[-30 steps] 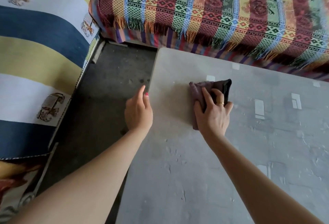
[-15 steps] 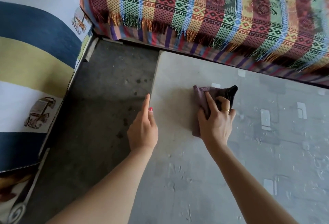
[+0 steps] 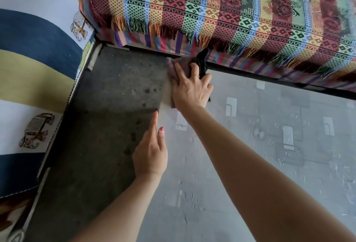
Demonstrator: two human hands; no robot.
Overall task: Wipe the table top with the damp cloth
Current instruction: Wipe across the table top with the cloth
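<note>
The grey table top (image 3: 250,164) fills the lower right, with pale patches and scuffs on it. A dark purplish damp cloth (image 3: 182,64) lies bunched at the table's far left corner. My right hand (image 3: 190,89) lies on top of the cloth, fingers curled into its folds, and presses it down at the corner. My left hand (image 3: 151,151) rests at the table's left edge with fingers straight, thumb on the top, holding nothing.
A sofa with a striped patterned throw (image 3: 231,10) runs close along the table's far edge. A blue, yellow and white striped cushion seat (image 3: 34,58) stands to the left. Dark concrete floor (image 3: 107,107) lies between it and the table.
My right hand has pushed the cloth away from me and leftward, from the table's near-left area to its far left corner. My left hand stays at the left edge.
</note>
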